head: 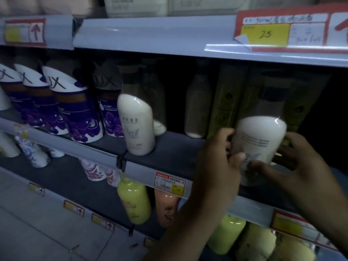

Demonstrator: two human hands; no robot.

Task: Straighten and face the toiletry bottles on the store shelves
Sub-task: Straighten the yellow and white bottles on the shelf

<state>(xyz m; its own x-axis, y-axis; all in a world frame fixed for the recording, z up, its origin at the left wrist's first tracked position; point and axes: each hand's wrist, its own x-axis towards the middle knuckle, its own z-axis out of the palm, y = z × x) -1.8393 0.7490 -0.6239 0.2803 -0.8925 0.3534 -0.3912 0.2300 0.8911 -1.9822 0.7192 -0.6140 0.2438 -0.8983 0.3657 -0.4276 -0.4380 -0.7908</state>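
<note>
Here, toward the right end of the middle shelf [169,157], close to its front lip: a white bottle [261,136], upright, printed side out, dark cap lost in the shadow overhead. Gripped from both flanks. On its left, the left hand [218,159], fingers curled against the side, thumb laid across the lower front. On its right, the right hand [293,166], fingers wrapped round the far side, thumb reaching over the bottom of the label. Cannot tell whether the base rests on the shelf or hangs just above it: hidden behind the thumbs. Just behind, tall yellow-green boxes [226,102]. Well apart to the left, a second white bottle [137,129] of the same kind, near the front edge, slanted in the wide-angle view. Further left, a row of purple flowered bottles [79,113], tops leaning left. Below, under a red price label [169,183] on the shelf lip, a yellow-green bottle [134,202] beside a peach bottle [165,208]. Above right, a red and yellow price tag [280,29] marked 25.
</note>
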